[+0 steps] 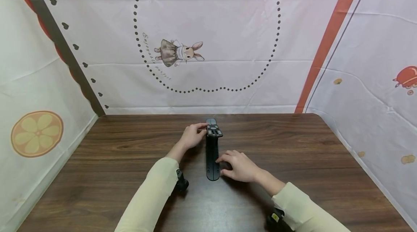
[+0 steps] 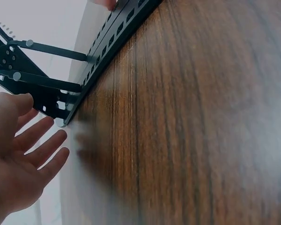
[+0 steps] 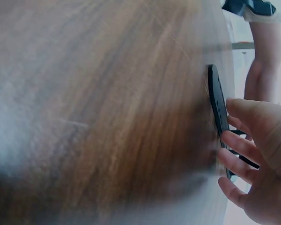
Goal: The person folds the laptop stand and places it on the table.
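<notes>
A black folding stand (image 1: 212,148) rests on the table, its long slotted base (image 2: 114,40) joined by two struts to a raised, tilted upper plate (image 1: 214,129). At the far end, my left hand (image 1: 193,135) pinches the plate's left edge between thumb and index finger; the index tip is mostly hidden. Its other fingers (image 2: 47,150) fan out loosely. By the near end of the base, my right hand (image 1: 240,167) touches the right side with a fingertip, its thumb beside the edge. In the right wrist view the right fingers (image 3: 239,164) are gently bent.
The brown wood-grain table (image 1: 130,167) extends around the stand. Behind it hangs a white printed cloth (image 1: 228,36), with further cloth walls at left and right. Each sleeved wrist carries a small black camera (image 1: 181,181).
</notes>
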### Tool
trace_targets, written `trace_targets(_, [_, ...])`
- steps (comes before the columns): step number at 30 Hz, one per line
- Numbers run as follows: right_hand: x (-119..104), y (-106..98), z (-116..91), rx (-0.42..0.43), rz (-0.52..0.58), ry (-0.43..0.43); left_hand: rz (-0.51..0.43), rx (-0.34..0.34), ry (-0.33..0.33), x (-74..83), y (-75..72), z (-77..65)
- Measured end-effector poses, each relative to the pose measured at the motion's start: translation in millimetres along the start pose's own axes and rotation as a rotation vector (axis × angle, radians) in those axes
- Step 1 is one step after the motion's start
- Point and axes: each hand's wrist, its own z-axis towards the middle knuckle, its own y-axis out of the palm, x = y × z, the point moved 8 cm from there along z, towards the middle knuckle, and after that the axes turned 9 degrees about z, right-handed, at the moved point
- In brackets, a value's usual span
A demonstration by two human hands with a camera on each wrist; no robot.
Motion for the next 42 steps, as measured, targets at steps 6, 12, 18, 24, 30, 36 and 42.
trace_targets(6, [7.6,-15.1,4.4,0.101,0.125,0.000,-0.008,0.071,0.025,5.3,-11.8,-7.6])
trace_targets(12, [22.1,-31.7,11.7,0.254,0.227,0.035,-0.010,0.131,0.024,8.7,-19.9,-18.3])
trace_targets(18, [36.0,-39.3,17.6,0.342,0.262,0.096,-0.025,0.132,0.018,10.7,-20.8,-31.4])
trace_targets(24, [45.8,-40.8,25.7,0.383,0.285,0.137,-0.015,0.130,0.016,10.0,-17.5,-38.6])
trace_targets(30, [51.3,-38.4,35.2,0.390,0.312,0.203,-0.029,0.140,0.023,10.6,-13.1,-42.5])
trace_targets(36, [52.8,-33.4,43.2,0.397,0.334,0.239,-0.024,0.162,0.004,10.1,-8.4,-42.6])
trace_targets(42, [54.4,-26.9,49.2,0.382,0.316,0.273,-0.023,0.160,-0.024,8.3,-1.9,-39.9])
